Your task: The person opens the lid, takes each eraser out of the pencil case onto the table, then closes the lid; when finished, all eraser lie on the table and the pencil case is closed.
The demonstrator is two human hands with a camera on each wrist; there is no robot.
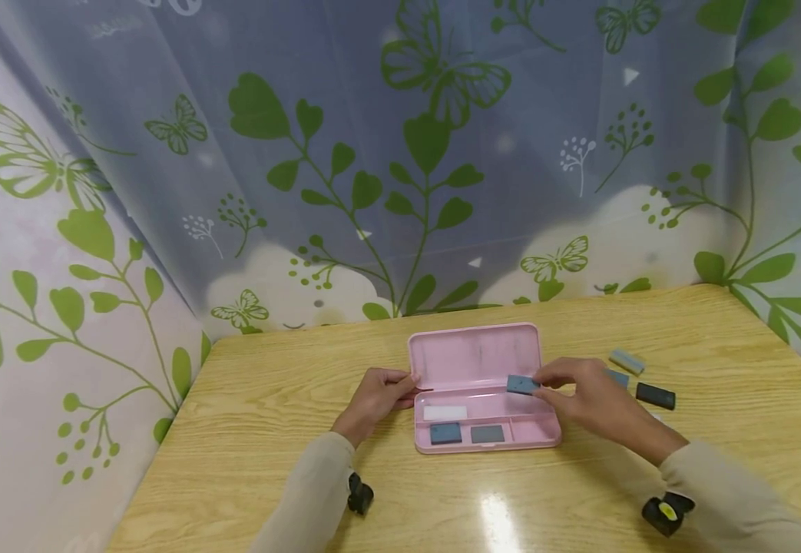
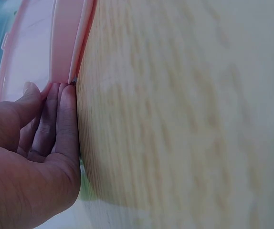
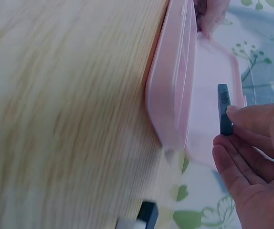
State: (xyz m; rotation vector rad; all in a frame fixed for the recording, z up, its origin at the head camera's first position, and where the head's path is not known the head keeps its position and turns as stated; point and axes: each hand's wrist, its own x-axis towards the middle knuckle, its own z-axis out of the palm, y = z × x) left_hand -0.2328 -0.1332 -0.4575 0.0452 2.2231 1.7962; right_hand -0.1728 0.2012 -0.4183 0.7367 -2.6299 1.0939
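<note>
A pink pencil case (image 1: 486, 448) lies on the table with its lid (image 1: 479, 357) raised at the back. My left hand (image 1: 378, 399) grips the case's left end by the hinge; in the left wrist view its thumb lies over the lid's edge and its fingers touch the end wall. Over the case's right back part, my right hand (image 1: 597, 399) pinches a small blue-grey block (image 3: 224, 109) between thumb and fingers, apart from the case. Inside sit a white block (image 1: 445, 413) in the back compartment, and a dark blue block (image 1: 445, 434) and a grey-blue block (image 1: 488, 435) in the front one.
Right of the case, partly behind my right hand, lie a light grey-blue block (image 1: 627, 362), a blue block (image 1: 617, 378) and a black block (image 1: 656, 395). A pale piece (image 1: 657, 418) shows by the wrist. Patterned cloth (image 1: 345, 253) stands behind the wooden table (image 1: 269, 392).
</note>
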